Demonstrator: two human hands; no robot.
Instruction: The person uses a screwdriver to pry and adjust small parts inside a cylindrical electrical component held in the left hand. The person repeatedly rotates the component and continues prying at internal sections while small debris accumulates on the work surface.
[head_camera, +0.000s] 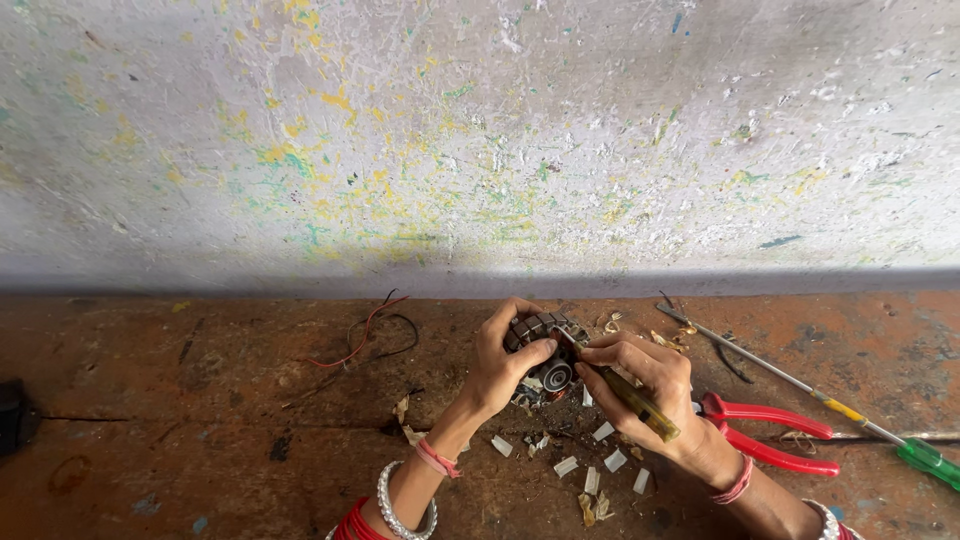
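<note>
Wires (365, 335) lie far left of the left hand (505, 365), which clamps a rotor (545, 355). Right hand (640, 385) grips a screwdriver (625, 390), tip in a slot. White strips (600, 465) already lie below; pliers (770, 435) wait right.

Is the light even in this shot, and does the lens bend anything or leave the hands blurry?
Head view: soft, even daylight without glare; a shadow band runs where the wall meets the floor. The wide lens bows that line slightly. The left hand, right hand and the small motor core are fairly sharp; the corners look darker and softer.
</note>
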